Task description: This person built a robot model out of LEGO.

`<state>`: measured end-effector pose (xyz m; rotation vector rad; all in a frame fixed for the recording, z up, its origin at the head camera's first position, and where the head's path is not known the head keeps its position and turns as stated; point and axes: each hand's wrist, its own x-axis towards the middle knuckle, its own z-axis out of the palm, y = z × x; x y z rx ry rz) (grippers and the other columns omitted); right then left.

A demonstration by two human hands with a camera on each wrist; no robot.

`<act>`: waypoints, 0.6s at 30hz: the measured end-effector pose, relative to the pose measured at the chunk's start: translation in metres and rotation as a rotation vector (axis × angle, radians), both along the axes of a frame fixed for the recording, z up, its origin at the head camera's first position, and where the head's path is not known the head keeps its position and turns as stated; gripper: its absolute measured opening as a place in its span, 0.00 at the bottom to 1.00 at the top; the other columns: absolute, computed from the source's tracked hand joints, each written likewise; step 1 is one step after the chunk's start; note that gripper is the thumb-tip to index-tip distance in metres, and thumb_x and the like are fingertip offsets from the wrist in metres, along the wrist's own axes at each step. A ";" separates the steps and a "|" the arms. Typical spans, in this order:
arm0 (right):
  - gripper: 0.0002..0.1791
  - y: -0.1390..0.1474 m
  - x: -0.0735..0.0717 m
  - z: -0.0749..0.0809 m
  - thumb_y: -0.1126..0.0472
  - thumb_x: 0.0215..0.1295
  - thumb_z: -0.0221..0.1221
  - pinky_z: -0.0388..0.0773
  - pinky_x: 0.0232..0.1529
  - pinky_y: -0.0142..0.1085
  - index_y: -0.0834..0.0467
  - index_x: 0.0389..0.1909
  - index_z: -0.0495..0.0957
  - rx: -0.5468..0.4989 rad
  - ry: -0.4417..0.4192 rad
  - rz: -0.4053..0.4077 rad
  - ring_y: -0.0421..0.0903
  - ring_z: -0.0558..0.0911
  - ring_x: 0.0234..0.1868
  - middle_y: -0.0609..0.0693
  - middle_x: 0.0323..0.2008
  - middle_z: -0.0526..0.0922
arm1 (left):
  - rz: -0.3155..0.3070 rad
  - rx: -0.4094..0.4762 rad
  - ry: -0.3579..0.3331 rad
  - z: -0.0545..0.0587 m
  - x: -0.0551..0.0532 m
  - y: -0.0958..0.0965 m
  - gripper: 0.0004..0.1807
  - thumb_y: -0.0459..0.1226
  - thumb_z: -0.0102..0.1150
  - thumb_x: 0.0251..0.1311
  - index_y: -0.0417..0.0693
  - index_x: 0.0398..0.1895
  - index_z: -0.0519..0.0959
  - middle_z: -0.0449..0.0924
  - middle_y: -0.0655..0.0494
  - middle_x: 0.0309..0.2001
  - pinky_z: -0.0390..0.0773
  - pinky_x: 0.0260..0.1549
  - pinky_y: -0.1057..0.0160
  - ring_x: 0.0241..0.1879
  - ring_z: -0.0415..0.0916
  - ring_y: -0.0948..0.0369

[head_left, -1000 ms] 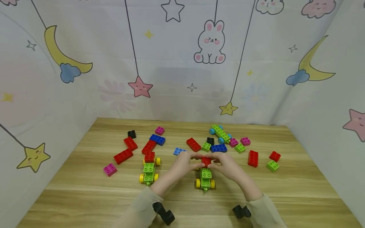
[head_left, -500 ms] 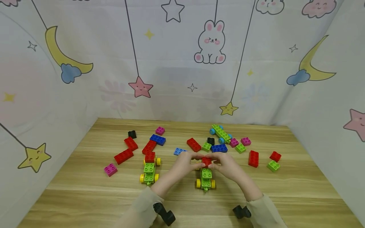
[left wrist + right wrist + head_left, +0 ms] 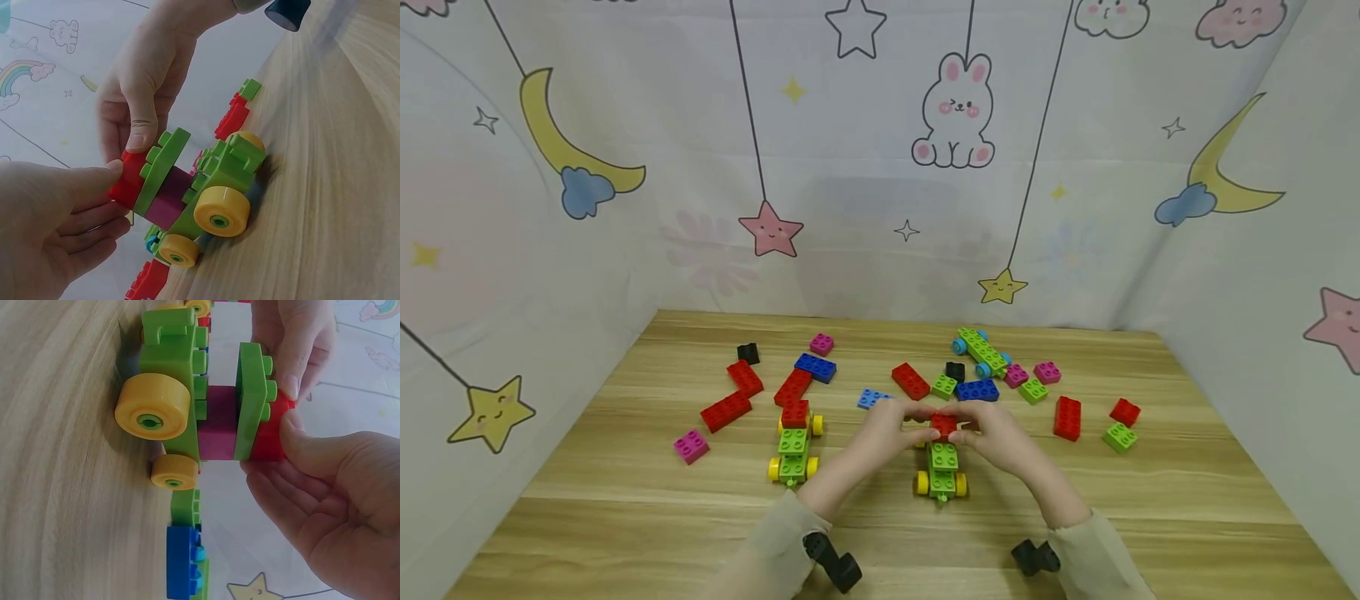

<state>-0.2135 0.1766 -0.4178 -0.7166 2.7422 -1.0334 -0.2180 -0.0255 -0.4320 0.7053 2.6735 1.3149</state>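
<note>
Both hands meet over a toy car (image 3: 942, 479) of building bricks in the middle of the table. My left hand (image 3: 886, 433) and my right hand (image 3: 992, 432) pinch a small red brick (image 3: 943, 427) from its two sides, thumbs on the near face. That brick sits on a green plate (image 3: 250, 403), which rests on a purple brick (image 3: 217, 422) over the green base with yellow wheels (image 3: 222, 211), as the wrist views show. To the left stands a similar car (image 3: 793, 454), also topped with a red brick (image 3: 795, 413).
Several red bricks (image 3: 726, 411), a pink brick (image 3: 691, 447) and a black piece (image 3: 747, 353) lie at the left. Blue bricks (image 3: 977, 390) lie beyond the hands, near a green base with blue wheels (image 3: 981, 352). At the right are red (image 3: 1067, 417) and green bricks (image 3: 1119, 437).
</note>
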 end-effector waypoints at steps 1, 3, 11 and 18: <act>0.18 0.000 0.000 0.000 0.68 0.65 0.61 0.82 0.49 0.47 0.65 0.55 0.79 0.000 0.000 -0.001 0.57 0.83 0.51 0.59 0.51 0.83 | -0.001 0.001 0.000 0.000 0.000 0.000 0.18 0.41 0.65 0.61 0.44 0.53 0.83 0.86 0.49 0.49 0.79 0.51 0.51 0.51 0.80 0.52; 0.18 0.000 -0.001 0.000 0.69 0.65 0.61 0.82 0.49 0.47 0.65 0.55 0.79 -0.002 -0.003 0.000 0.57 0.83 0.51 0.59 0.50 0.84 | -0.002 0.001 -0.002 0.000 0.000 0.000 0.18 0.41 0.65 0.61 0.44 0.53 0.83 0.86 0.49 0.49 0.80 0.51 0.51 0.51 0.80 0.52; 0.17 0.000 -0.002 0.001 0.69 0.64 0.62 0.82 0.49 0.47 0.66 0.54 0.79 -0.024 -0.017 0.012 0.57 0.83 0.50 0.60 0.49 0.84 | -0.003 0.013 -0.014 0.000 0.000 0.000 0.18 0.41 0.66 0.61 0.44 0.52 0.83 0.85 0.49 0.49 0.79 0.51 0.51 0.51 0.80 0.52; 0.17 0.000 -0.002 0.001 0.68 0.63 0.62 0.82 0.50 0.48 0.66 0.54 0.79 -0.023 -0.028 0.000 0.58 0.82 0.52 0.60 0.50 0.84 | 0.002 0.011 -0.024 0.000 -0.001 0.001 0.18 0.41 0.66 0.60 0.45 0.52 0.83 0.86 0.49 0.49 0.79 0.52 0.50 0.52 0.80 0.52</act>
